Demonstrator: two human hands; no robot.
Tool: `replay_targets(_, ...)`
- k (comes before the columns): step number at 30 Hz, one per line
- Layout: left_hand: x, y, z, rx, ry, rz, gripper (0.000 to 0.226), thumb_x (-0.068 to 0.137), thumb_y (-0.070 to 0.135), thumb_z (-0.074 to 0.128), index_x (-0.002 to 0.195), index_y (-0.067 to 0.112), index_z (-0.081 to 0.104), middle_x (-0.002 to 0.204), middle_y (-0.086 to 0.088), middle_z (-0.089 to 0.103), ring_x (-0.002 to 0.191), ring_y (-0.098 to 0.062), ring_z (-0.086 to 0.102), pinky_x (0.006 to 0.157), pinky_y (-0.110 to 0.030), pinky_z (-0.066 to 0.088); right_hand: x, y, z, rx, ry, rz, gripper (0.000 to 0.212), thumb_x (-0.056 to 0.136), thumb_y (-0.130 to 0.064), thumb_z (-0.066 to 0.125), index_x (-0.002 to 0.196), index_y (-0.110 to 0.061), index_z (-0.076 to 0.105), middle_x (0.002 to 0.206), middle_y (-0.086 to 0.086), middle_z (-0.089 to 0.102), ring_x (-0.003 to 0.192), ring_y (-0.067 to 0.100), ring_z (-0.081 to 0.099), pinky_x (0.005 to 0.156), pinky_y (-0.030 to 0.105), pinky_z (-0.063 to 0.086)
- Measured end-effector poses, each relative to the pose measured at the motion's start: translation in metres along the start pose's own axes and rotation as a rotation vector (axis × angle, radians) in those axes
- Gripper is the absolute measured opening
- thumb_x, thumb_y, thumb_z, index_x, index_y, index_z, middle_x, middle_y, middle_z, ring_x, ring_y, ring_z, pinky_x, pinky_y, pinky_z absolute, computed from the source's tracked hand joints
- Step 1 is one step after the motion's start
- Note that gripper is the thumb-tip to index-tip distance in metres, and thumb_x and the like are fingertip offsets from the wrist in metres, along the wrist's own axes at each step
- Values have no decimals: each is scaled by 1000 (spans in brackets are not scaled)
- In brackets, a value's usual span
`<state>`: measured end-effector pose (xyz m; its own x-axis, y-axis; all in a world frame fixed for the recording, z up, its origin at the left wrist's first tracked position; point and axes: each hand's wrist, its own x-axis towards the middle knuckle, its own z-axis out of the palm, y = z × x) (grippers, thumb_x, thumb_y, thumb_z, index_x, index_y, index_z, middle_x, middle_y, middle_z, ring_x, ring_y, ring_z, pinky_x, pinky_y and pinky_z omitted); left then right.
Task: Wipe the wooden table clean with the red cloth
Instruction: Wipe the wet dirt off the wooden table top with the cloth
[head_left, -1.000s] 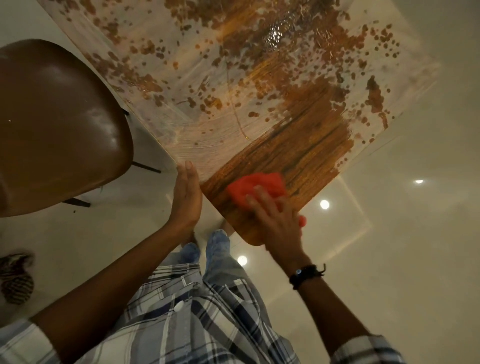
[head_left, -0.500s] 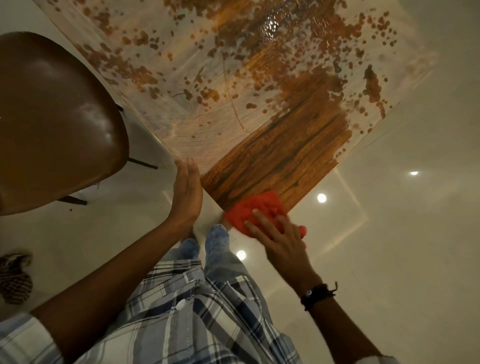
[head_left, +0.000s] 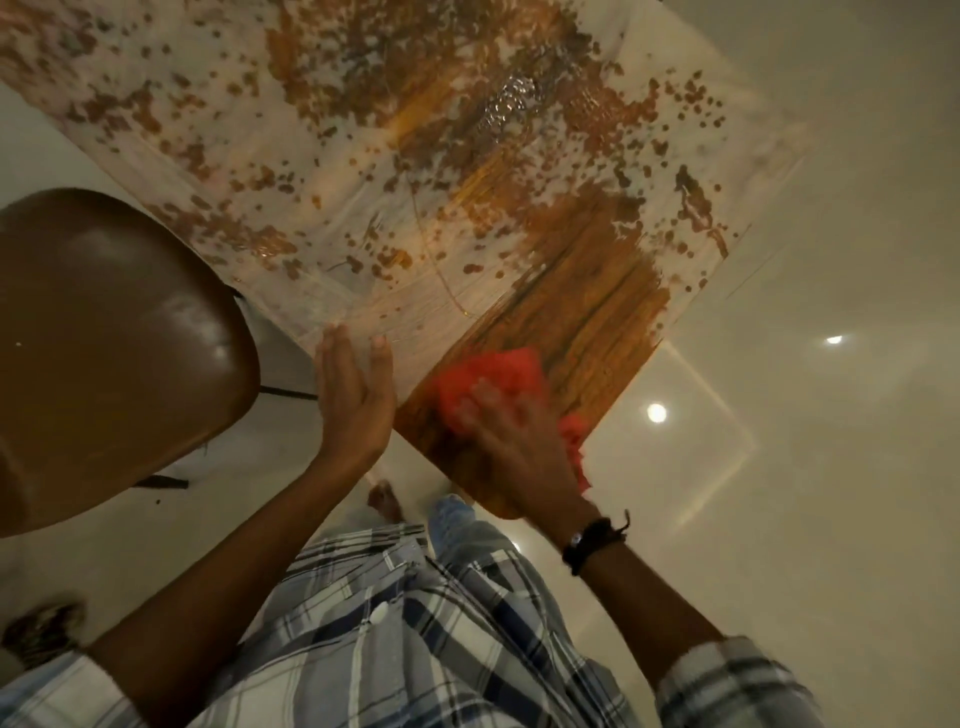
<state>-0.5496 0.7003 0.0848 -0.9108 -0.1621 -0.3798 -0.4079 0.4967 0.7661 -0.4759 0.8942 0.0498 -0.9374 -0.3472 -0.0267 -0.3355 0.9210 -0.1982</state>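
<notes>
The wooden table (head_left: 582, 312) fills the upper half of the view, most of it under a whitish film with brown blotches. A bare strip of wood grain runs down to the near corner. My right hand (head_left: 514, 441) presses flat on the red cloth (head_left: 493, 376) on that bare strip, near the corner; its fingers are blurred. Part of the cloth sticks out past the table's right edge. My left hand (head_left: 353, 400) rests flat with straight fingers against the table's near left edge and holds nothing.
A brown padded chair (head_left: 114, 353) stands close on the left, just off the table's edge. Glossy pale floor (head_left: 779, 467) with lamp reflections lies to the right and below. A dark patterned object (head_left: 41, 629) lies on the floor at the lower left.
My right hand drew the cloth toward the near corner and has pushed it back up along the bare strip. The view has shifted; the left hand stays at the edge.
</notes>
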Motion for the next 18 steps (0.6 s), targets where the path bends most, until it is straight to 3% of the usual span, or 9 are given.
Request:
replay_targets(2, 13, 13, 1, 24, -11, 67, 70, 100, 56, 23, 155, 13, 17, 163, -7, 15, 151, -20, 8, 123, -45, 9, -6, -17, 8, -46, -108, -319, 57, 85, -19, 59, 139, -29, 47, 150, 2, 45, 113, 31, 54, 86, 44, 49)
replay_targets(4, 24, 23, 2, 52, -30, 94, 68, 101, 53, 24, 155, 13, 17, 163, -5, 13, 151, -17, 6, 123, -41, 6, 6, -1, 7, -66, -167, -444, 62, 84, -25, 58, 143, -33, 39, 153, -1, 40, 120, 30, 48, 90, 44, 48)
replay_targets(6, 38, 33, 2, 67, -66, 154, 65, 102, 50, 26, 154, 11, 22, 162, -7, 17, 150, -20, 11, 123, -42, 9, 34, 36, 1, -30, -128, -292, 67, 84, -25, 62, 144, -35, 34, 153, -1, 38, 123, 31, 45, 93, 48, 49)
replay_targets(9, 64, 46, 0, 83, -144, 252, 64, 102, 48, 27, 150, 7, 30, 157, -13, 29, 147, -27, 22, 121, -48, 19, 85, 108, -21, -15, -84, 134, 60, 95, -14, 53, 145, -38, 33, 157, -1, 31, 130, 39, 39, 98, 57, 44)
replay_targets(12, 89, 53, 0, 117, -195, 298, 60, 103, 46, 28, 153, 13, 24, 162, -5, 20, 150, -19, 11, 123, -39, 9, 119, 141, -39, 29, -45, 446, 47, 103, -18, 39, 146, -36, 37, 158, 0, 31, 137, 41, 30, 107, 60, 33)
replay_targets(15, 120, 63, -1, 174, -285, 353, 59, 103, 42, 29, 155, 14, 22, 163, -3, 16, 151, -16, 6, 121, -32, 6, 125, 101, -35, 4, -30, 443, 54, 97, -9, 43, 147, -31, 39, 157, 4, 33, 130, 43, 38, 105, 57, 35)
replay_targets(18, 153, 73, -3, 191, -368, 427, 56, 105, 36, 32, 154, 11, 24, 161, -4, 20, 149, -11, 11, 118, -21, 6, 93, 21, -11, -28, -38, 185, 61, 86, -10, 53, 144, -28, 45, 154, 6, 38, 127, 41, 44, 99, 56, 45)
